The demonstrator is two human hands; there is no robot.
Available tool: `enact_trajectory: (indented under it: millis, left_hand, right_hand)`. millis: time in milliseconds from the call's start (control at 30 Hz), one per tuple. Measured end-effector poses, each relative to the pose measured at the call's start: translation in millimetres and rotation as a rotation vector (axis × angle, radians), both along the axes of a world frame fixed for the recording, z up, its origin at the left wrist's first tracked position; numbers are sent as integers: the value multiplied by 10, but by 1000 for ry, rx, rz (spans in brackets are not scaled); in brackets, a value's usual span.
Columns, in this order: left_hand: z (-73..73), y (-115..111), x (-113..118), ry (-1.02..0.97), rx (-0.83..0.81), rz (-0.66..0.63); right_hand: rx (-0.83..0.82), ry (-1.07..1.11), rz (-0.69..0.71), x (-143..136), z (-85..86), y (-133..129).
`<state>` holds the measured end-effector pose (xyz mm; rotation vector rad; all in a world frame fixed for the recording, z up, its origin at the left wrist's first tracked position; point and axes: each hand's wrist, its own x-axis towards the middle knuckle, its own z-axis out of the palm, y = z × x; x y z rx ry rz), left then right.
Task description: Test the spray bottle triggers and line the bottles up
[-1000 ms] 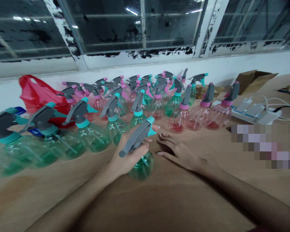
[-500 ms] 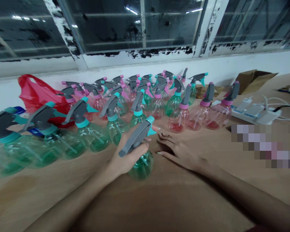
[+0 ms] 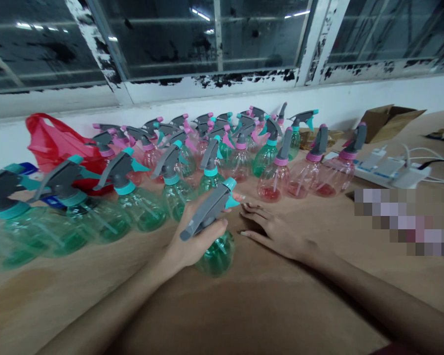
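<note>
My left hand (image 3: 198,236) is wrapped around the neck of a green spray bottle (image 3: 218,256), which stands upright on the wooden table (image 3: 266,310). Its grey trigger head with a turquoise nozzle points away to the right, and my fingers hide the collar. To the right of that bottle, my right hand (image 3: 274,229) rests flat on the tabletop, fingers spread and holding nothing. Several more green spray bottles (image 3: 142,209) form a row to the left. Pink spray bottles (image 3: 274,182) stand just beyond my right hand.
Behind the front row, pink and green bottles (image 3: 240,165) crowd together near the wall. A red plastic bag (image 3: 55,143) lies at the back left. On the right are a white power strip (image 3: 388,170) with cables, an open cardboard box (image 3: 388,123) and a blurred-out patch.
</note>
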<state>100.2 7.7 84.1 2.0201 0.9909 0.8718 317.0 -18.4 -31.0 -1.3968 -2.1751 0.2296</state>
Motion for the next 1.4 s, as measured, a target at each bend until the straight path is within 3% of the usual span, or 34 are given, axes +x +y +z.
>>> enact_trajectory:
  millis: [233, 1400]
  left_hand:
    - [-5, -83, 25, -32, -13, -28]
    - [-10, 8, 8, -24, 23, -93]
  right_hand:
    - [2, -5, -2, 3, -11, 4]
    - [-14, -21, -12, -5, 22, -12]
